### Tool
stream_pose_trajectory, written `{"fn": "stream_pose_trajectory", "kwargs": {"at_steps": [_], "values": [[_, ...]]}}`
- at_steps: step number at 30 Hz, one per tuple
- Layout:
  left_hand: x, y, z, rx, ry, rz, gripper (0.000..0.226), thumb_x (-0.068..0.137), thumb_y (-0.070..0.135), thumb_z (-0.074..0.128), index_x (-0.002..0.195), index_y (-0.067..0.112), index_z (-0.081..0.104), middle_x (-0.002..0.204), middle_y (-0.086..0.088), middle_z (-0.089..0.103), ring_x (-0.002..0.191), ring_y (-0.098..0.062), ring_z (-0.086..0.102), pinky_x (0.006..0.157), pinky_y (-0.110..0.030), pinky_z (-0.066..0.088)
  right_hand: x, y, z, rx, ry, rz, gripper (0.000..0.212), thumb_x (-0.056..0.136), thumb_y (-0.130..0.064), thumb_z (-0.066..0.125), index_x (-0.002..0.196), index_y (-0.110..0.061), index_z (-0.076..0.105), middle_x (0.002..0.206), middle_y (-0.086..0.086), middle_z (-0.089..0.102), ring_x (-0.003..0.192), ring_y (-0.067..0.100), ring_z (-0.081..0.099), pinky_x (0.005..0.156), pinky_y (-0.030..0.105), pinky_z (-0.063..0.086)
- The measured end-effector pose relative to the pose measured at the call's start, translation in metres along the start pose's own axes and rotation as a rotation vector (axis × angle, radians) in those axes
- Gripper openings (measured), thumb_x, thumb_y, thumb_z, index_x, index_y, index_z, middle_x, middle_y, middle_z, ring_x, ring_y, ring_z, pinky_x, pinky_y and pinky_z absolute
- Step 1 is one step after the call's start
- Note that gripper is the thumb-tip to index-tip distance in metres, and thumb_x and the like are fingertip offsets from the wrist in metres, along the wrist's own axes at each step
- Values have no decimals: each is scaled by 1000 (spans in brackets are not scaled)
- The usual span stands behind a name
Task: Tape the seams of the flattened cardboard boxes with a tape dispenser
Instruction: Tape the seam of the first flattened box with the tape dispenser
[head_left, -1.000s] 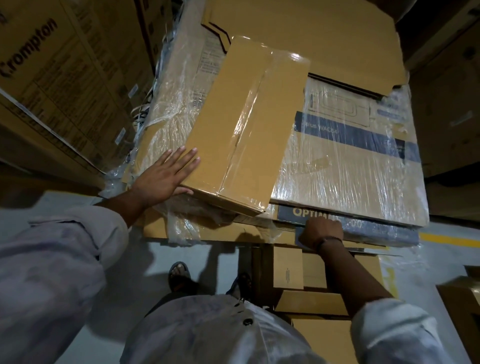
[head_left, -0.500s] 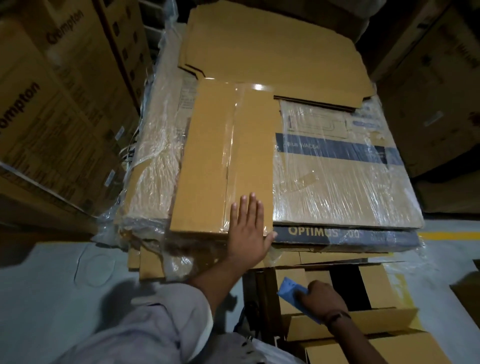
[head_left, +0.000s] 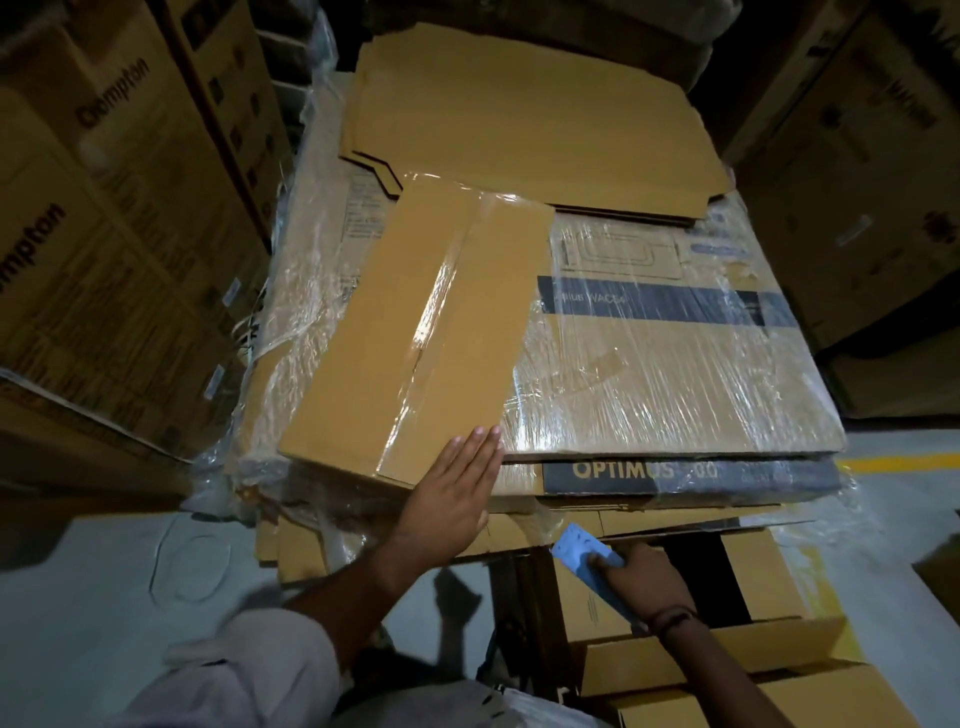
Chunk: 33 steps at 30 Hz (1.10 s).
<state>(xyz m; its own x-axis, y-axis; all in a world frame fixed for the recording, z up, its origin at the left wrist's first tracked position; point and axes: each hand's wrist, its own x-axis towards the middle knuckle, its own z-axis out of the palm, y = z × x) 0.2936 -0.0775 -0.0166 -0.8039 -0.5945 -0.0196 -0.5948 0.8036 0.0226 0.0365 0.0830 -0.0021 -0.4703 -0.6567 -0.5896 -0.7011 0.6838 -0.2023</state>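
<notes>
Left fingers: your left fingers (head_left: 475, 449) lie straight and pressed together, their tips flat on the near right corner of the flattened box (head_left: 395, 343).
Left hand: your left hand (head_left: 447, 506) rests palm down across that box's near edge, with a pale sleeve (head_left: 249, 670) on the forearm.
Right fingers: your right fingers (head_left: 605, 564) are curled round the tape dispenser (head_left: 579, 548). How each finger sits you cannot tell, since the back of the hand hides them.
Right hand: your right hand (head_left: 647, 582) is low on the right, below the stack's near edge and well apart from the flattened box. A dark band (head_left: 672, 621) circles the wrist.
Tape dispenser: only a flat blue part shows, sticking out up and left from your grip, clear of the flattened box.
Flattened box: long and narrow, it lies on top of the wrapped stack (head_left: 665, 374), its far end angled to the right.
Seam tape: a glossy clear strip (head_left: 436, 317) runs the length of the box along its middle seam, ending just beside your left fingertips.
Wrapped stack: flat cartons in stretch film, with "OPTIMUS" printed on the near side.
Loose sheets: larger cardboard sheets (head_left: 519, 119) lie at the stack's far end, meeting the box's far end.
Open cartons: brown cartons (head_left: 691, 660) sit under your right forearm.
Side cartons: tall cartons (head_left: 104, 218) printed "Crompton" stand on the left.
Floor: grey floor (head_left: 93, 597), with a yellow line (head_left: 898, 462) on the right.
</notes>
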Motion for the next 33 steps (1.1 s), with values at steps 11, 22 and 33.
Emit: {"fn": "stream_pose_trajectory", "kwargs": {"at_steps": [11,22,33], "values": [[-82,-108,-8,-214,-52,-371,83,103,71,6,168,21,-1,176,-2,-14,163,-25,-12,132,-46,-4,80,-47,-7,287,109,33,49,97,-47,62,76,-3,65,77,15,61,69,27,57,53,30,34],[-40,-230,-30,-238,-52,-752,111,89,91,18,168,18,-7,176,-13,-3,162,-38,3,130,-58,6,200,-138,-15,461,366,209,48,91,-47,68,103,-1,73,109,25,71,104,44,68,86,42,53],[-40,-225,-25,-314,12,-956,111,84,91,38,167,27,2,159,-24,33,144,-45,36,116,-59,30,178,-167,-10,246,470,68,50,93,-46,59,94,3,71,92,26,70,86,42,67,83,43,54]]}}
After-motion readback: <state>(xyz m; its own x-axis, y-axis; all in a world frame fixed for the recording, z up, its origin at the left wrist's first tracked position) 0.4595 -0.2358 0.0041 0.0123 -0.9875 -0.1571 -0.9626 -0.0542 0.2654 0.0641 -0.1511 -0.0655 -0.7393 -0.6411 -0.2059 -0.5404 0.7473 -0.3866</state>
